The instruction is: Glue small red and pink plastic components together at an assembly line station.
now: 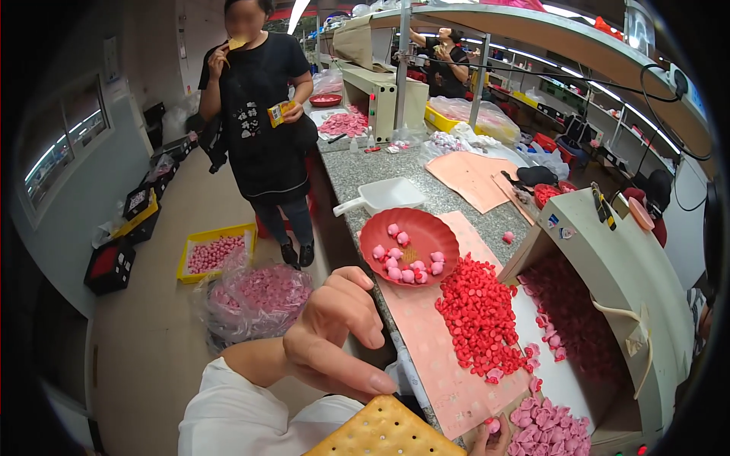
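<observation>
My left hand is raised over the table's left edge, its fingers loosely curled and its thumb apart from them. The thumb tip meets the top corner of a square golden cracker, very close at the bottom edge; the fingers do not close on it, and what supports it is out of view. Low at the table's front, my right hand, mostly cut off, pinches a small round pink piece. Beside it lies a heap of pink shell-like pieces. Farther off is a pile of small red pieces.
A red bowl holds several pink pieces, with a white scoop behind it. A grey box-shaped housing stands on the right. On the floor are a yellow tray and a plastic bag. A person in black stands eating.
</observation>
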Motion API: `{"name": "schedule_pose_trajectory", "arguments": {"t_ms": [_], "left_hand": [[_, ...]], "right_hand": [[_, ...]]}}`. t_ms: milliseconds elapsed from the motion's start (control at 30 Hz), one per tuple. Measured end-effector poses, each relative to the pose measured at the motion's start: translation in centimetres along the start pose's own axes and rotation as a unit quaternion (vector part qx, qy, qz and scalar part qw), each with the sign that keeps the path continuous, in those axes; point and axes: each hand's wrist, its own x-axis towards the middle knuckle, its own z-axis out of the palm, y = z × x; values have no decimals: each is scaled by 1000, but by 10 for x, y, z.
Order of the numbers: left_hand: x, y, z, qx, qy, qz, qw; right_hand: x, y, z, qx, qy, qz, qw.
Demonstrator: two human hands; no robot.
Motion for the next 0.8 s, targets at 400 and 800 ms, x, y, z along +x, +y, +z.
{"name": "schedule_pose_trajectory", "arguments": {"t_ms": [400, 800], "left_hand": [[9, 6, 10, -23, 111, 33, 993], [3, 9, 14, 17, 138, 39, 990]], "right_hand": [[0, -11, -4, -9, 2, -19, 1000], [1, -12, -5, 11, 3, -38, 999]]}}
